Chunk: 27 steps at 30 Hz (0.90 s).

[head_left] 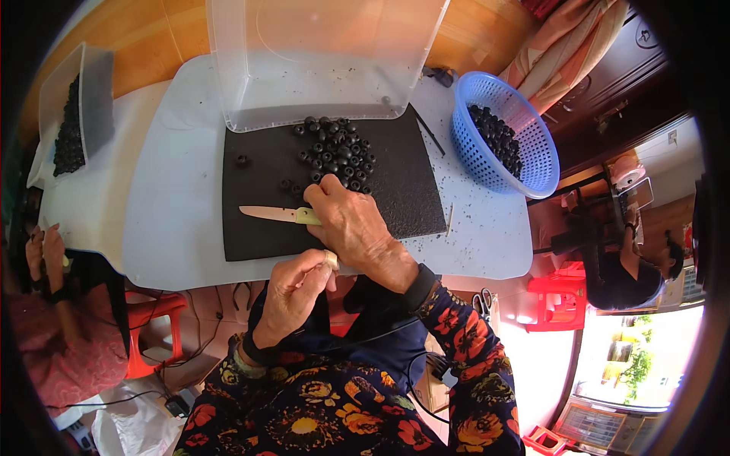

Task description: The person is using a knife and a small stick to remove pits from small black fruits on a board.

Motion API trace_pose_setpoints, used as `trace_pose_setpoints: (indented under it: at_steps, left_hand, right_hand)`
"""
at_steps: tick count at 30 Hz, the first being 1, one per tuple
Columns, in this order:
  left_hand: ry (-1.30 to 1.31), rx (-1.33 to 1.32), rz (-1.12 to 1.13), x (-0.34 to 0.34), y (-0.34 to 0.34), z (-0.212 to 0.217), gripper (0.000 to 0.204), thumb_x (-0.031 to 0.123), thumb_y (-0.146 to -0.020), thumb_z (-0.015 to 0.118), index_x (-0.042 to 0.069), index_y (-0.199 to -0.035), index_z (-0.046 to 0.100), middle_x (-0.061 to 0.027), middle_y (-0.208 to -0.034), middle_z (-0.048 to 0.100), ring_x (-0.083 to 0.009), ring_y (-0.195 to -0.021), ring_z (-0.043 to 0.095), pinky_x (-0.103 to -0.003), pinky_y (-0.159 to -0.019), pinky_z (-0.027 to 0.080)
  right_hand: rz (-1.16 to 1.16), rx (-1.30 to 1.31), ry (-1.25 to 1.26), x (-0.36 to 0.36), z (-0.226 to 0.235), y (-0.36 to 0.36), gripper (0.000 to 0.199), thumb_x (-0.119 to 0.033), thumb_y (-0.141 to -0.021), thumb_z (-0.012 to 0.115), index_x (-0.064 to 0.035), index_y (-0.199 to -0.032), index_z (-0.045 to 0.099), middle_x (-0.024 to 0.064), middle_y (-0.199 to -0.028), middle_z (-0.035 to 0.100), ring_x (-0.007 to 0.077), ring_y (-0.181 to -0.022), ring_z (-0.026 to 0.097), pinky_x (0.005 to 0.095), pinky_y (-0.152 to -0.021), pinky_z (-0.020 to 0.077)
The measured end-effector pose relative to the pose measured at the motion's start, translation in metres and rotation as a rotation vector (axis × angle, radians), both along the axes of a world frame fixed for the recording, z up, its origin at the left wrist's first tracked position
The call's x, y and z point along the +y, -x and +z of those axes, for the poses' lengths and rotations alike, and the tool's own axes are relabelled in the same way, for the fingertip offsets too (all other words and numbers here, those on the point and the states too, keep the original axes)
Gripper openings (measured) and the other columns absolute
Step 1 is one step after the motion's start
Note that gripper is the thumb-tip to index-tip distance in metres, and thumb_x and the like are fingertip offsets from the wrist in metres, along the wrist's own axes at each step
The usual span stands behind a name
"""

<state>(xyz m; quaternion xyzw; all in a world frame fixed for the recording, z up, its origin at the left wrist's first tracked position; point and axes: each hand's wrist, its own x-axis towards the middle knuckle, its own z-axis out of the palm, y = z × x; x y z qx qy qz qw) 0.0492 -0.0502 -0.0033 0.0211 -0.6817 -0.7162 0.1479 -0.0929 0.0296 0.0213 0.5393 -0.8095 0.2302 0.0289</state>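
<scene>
My right hand (pixel 351 222) is closed around the light green handle of a small knife (pixel 268 213), with the blade pointing left over a black mat (pixel 411 171). Its fingertips reach the near edge of a pile of round black beads (pixel 334 152), several with visible holes. Nearer to me, at the mat's front edge, my left hand (pixel 291 295) has its fingers curled together. A pale wrap covers one of its fingertips. Whether anything small sits in that pinch is hidden.
A clear plastic bin (pixel 319 83) lies tipped behind the pile. Right of the mat stands a blue basket (pixel 541 144) of black pieces; a clear box (pixel 97 102) of more is at far left. A thin stick (pixel 449 219) lies on the pale table (pixel 487 243). Other people sit left and right.
</scene>
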Motion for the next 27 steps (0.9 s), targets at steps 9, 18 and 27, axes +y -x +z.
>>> trace_pose_setpoints:
  at_steps: [9, 18, 27]
  left_hand:
    - [-0.294, -0.042, 0.102, 0.005, 0.012, -0.006, 0.023, 0.017, -0.098, 0.05, -0.001, -0.111, 0.053, -0.0061, -0.083, 0.062, -0.0116, -0.077, 0.061, -0.025, -0.076, 0.047]
    - [-0.321, -0.037, 0.027, 0.023, 0.028, 0.001, 0.022, 0.009, -0.095, 0.056, -0.002, -0.114, 0.051, -0.003, -0.093, 0.06, -0.0081, -0.088, 0.058, -0.025, -0.081, 0.049]
    - [-0.337, -0.139, -0.047, 0.033, 0.031, 0.002, 0.025, 0.007, -0.093, 0.061, -0.002, -0.115, 0.055, -0.0023, -0.094, 0.06, -0.0079, -0.088, 0.059, -0.024, -0.082, 0.05]
  right_hand:
    - [-0.155, -0.726, 0.309, 0.041, 0.02, -0.012, 0.022, -0.004, -0.075, 0.065, -0.0036, -0.096, 0.061, 0.0102, -0.076, 0.065, 0.0207, -0.069, 0.065, 0.0308, -0.065, 0.0515]
    - [-0.194, -1.153, 0.631, 0.08, -0.01, -0.042, 0.021, -0.002, -0.084, 0.068, -0.0009, -0.105, 0.063, 0.0023, -0.085, 0.063, 0.0077, -0.079, 0.06, 0.0223, -0.072, 0.0501]
    - [-0.15, -1.303, 0.94, 0.094, -0.022, -0.043, 0.021, -0.003, -0.089, 0.065, 0.0012, -0.109, 0.061, 0.0045, -0.092, 0.063, 0.0122, -0.085, 0.063, 0.027, -0.08, 0.0539]
